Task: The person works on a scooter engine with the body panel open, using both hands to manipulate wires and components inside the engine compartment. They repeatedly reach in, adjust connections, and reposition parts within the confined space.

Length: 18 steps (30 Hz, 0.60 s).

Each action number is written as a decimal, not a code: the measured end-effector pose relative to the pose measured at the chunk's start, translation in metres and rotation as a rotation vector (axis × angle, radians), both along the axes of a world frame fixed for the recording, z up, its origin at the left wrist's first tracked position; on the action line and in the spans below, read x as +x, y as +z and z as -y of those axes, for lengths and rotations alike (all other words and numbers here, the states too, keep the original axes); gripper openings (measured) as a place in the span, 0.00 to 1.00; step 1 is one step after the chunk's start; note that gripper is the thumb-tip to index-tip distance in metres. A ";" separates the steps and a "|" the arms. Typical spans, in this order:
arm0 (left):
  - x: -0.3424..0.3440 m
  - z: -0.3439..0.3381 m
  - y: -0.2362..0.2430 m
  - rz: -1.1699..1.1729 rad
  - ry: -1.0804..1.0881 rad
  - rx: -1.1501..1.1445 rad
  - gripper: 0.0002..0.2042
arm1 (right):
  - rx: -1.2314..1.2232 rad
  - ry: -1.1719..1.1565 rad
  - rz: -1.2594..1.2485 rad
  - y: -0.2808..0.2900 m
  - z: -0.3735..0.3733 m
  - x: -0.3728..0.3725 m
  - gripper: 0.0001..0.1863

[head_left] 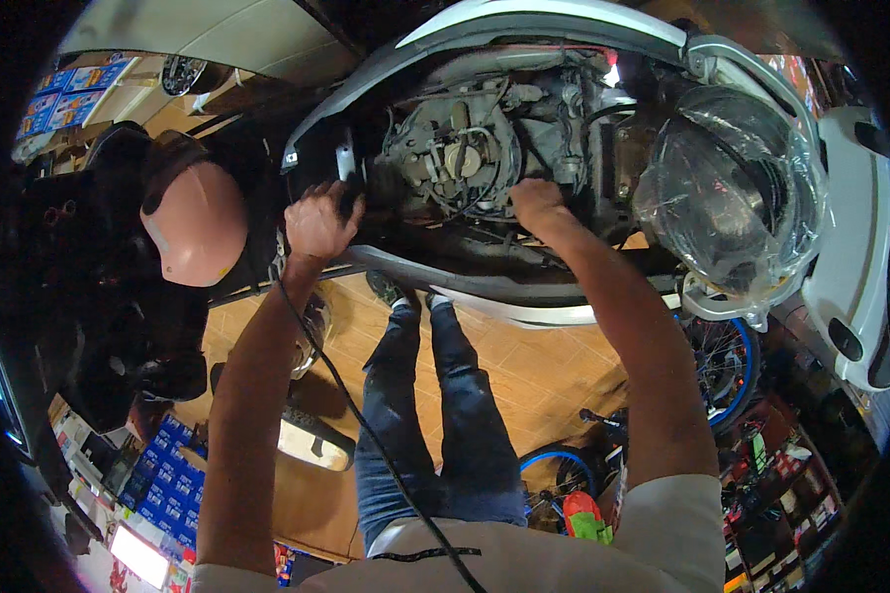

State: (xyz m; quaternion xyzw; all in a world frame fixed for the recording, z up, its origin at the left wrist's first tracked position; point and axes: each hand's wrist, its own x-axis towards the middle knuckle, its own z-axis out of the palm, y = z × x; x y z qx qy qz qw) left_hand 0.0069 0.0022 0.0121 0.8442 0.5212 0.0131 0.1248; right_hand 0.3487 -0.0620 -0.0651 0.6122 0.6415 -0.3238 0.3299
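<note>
Hands at open scooter body (554,315).
Engine (462,158) between left hand (320,221) and right hand (541,205), beside the right's curled fingers (left's bent too; can't tell whether either grips). Blue boxes (81,78), upper left: print too small to read.

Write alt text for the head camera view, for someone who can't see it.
A person's left hand and right hand are at the open body of a white scooter, its engine exposed. A pink helmet shows at left, crumpled clear plastic at right.
</note>
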 end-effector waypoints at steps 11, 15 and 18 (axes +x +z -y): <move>0.002 -0.001 0.002 0.013 0.027 -0.023 0.16 | 0.129 0.069 -0.076 0.016 0.004 0.003 0.11; 0.003 -0.001 0.002 0.037 0.018 -0.005 0.15 | 0.113 0.020 -0.065 0.034 0.001 -0.003 0.12; 0.003 -0.001 0.000 0.015 0.023 -0.013 0.15 | 0.220 -0.013 -0.119 0.074 0.012 -0.007 0.11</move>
